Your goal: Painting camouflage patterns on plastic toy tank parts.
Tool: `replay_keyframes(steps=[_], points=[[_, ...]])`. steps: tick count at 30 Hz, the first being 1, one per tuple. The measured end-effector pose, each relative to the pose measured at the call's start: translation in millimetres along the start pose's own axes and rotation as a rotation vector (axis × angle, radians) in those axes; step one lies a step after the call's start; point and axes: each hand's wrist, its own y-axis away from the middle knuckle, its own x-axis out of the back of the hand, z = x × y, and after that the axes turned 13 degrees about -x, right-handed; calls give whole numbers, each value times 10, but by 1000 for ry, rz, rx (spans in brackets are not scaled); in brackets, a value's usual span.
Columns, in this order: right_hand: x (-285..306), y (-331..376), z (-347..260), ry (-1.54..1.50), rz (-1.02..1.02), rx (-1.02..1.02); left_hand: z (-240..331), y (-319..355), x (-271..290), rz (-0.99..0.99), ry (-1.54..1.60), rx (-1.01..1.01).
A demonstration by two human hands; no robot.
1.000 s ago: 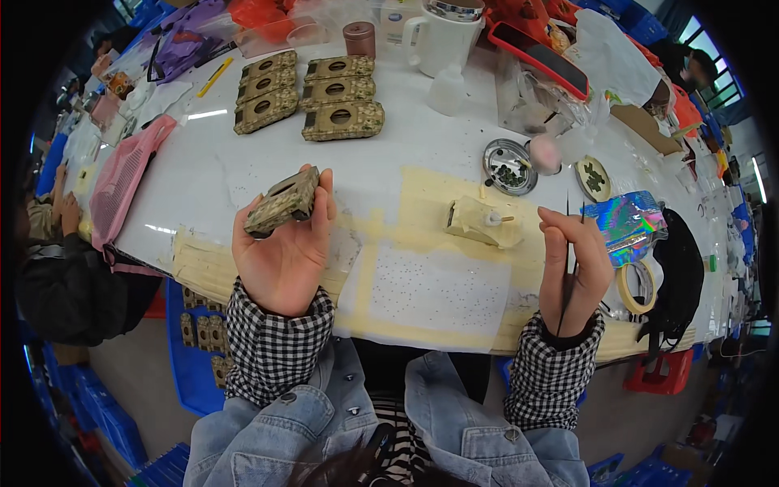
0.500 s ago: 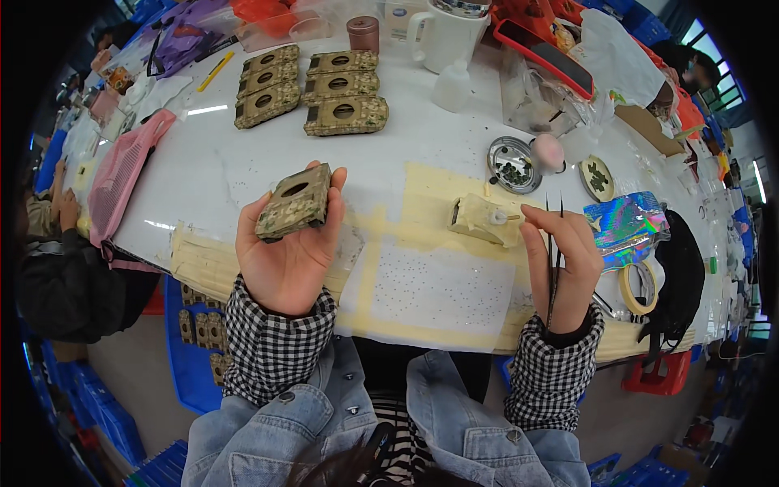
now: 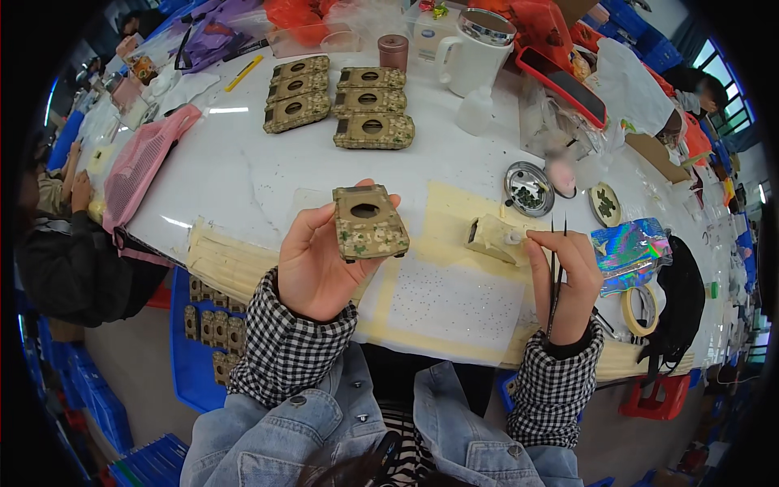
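tan and green camouflage covers the model tank hull (image 3: 373, 239) that i see gripped in the left hand (image 3: 315, 272), thumb at one side and fingers around the other, raised above the table (image 3: 243, 166). its long axis seems to run away from the person, foreshortened in my head view, with the round hole facing up at me.

the right hand (image 3: 572, 272) is well apart from it; from there the hull lies to the left, at much the same depth, so the left hand is plainly the nearer. dark tweezers (image 3: 554, 272) are clamped in the right fingers, their two tips slightly apart and pointing away from the person, across the line to the hull rather than along it.

the cream block (image 3: 492, 243) sits on the table between the hull and the right hand. thumb and forefinger are just beside its white knob (image 3: 514, 235); whether they touch i cannot tell. farther back i make out the metal dish (image 3: 519, 176) with green bits (image 3: 529, 200).
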Motion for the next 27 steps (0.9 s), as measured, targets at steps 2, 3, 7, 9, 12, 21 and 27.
replay_keyframes(steps=[2, 3, 7, 9, 12, 21, 27], points=[[-3, 7, 12, -11, 8, -2, -11, 6, -26, 1, -47, -1], [-3, 13, 21, -14, 11, -8, -6, 8, -20, -7, -90, 6], [107, 13, -10, -29, 52, -45, -34, 0, -43, -47, -183, 13], [205, 5, -81, -91, 110, -38, -49, 2, -59, -32, -226, 11], [328, 57, -200, -249, 108, -36, -49, 27, -61, -73, -336, 34], [186, 80, -634, -626, -228, -18, -66, 37, -174, -154, -464, 175], [-31, 49, -625, -666, -312, -16, -43, 60, -169, -154, -486, 179]])
